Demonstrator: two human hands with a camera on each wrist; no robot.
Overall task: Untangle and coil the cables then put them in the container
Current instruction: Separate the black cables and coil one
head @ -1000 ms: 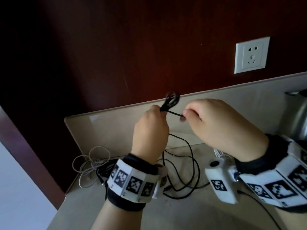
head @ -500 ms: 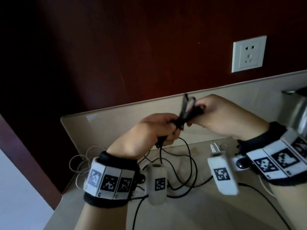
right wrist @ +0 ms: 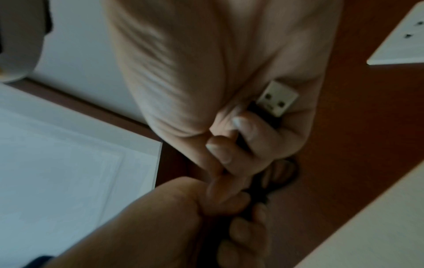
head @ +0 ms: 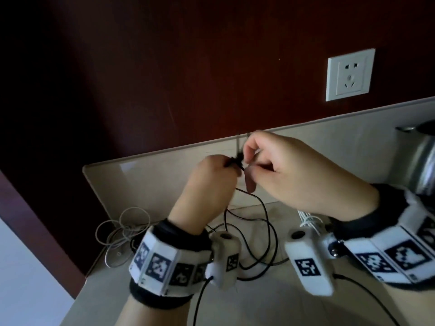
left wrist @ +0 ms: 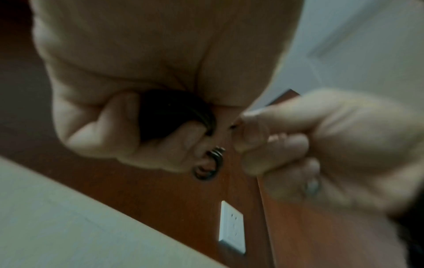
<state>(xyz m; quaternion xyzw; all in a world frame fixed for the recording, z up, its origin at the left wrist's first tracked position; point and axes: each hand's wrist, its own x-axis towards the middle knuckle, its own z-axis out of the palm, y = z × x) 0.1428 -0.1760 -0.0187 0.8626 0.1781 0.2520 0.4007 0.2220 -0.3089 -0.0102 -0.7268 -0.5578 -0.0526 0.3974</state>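
Winding on: compared with half a second back, the hands have lifted and closed together, and the small black bundle that stuck up between them is now mostly buried in the left hand (head: 211,177), fist clamped round the coiled turns of the black cable (head: 266,222). Right hand (head: 289,175) sits at 3 o'clock of it, fingers curled, pinching the strand at the bundle; the right wrist view shows a USB plug (right wrist: 276,98) tucked in that palm. So one end is secured and coiling is well along, I'd judge. The slack hangs to the desk (head: 259,307) in loose loops at 6 o'clock. White cable (head: 124,231) lies untouched at 8 o'clock. Container not in view.
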